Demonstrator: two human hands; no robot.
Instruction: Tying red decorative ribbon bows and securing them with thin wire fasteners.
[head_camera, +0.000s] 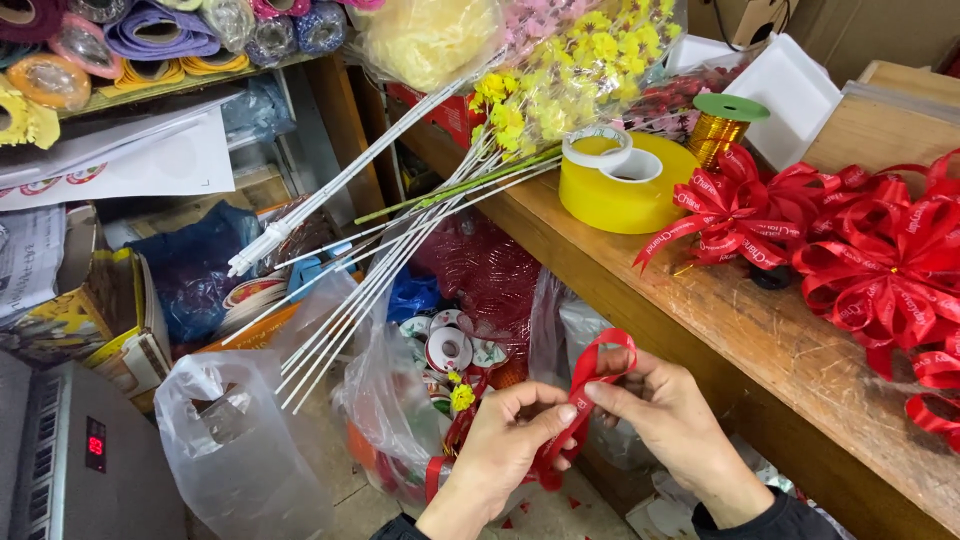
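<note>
Left hand (505, 440) and right hand (665, 410) pinch a looped red ribbon (600, 365).

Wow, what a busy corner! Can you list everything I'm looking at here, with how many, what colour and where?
red ribbon: one strip, red, looped between both hands
finished bows: several, red, on the bench at right
wooden bench: one, brown, right side
tape rolls: one large yellow, two smaller on top, on the bench
gold spool: one, gold with green cap, behind the tape
artificial flowers: a bunch, yellow, white stems, leaning off the bench
plastic bags: several, clear, on the floor
wrapping rolls: many, mixed colours, shelf top left
left hand: one, pinching the ribbon
right hand: one, pinching the ribbon
</note>
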